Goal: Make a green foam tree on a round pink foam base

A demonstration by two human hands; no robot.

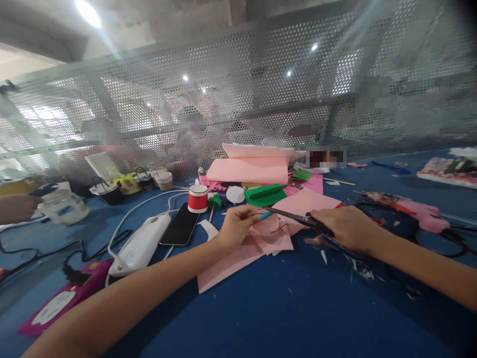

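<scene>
My left hand [235, 229] pinches a piece of pink paper [267, 226] with a rounded outline, over the middle of the table. A small teal thing [266, 215] shows at its fingertips; I cannot tell what it is. My right hand [346, 227] is closed round the handles of dark scissors [294, 216]. Their blades point left and lie along the upper edge of the held paper. Under the hands lie more pink sheets [231, 268]. Just behind are a folded green paper [264, 195] and a white paper disc [235, 194].
A black phone [181, 226], a red and white cup-shaped roll [198, 200], a white device [140, 243] and a purple power strip [70, 293] stand left, with cables. Another person's hand [18, 209] touches a clear jar [65, 208]. A pink glue gun [421, 213] lies right. Perforated metal panels rise behind.
</scene>
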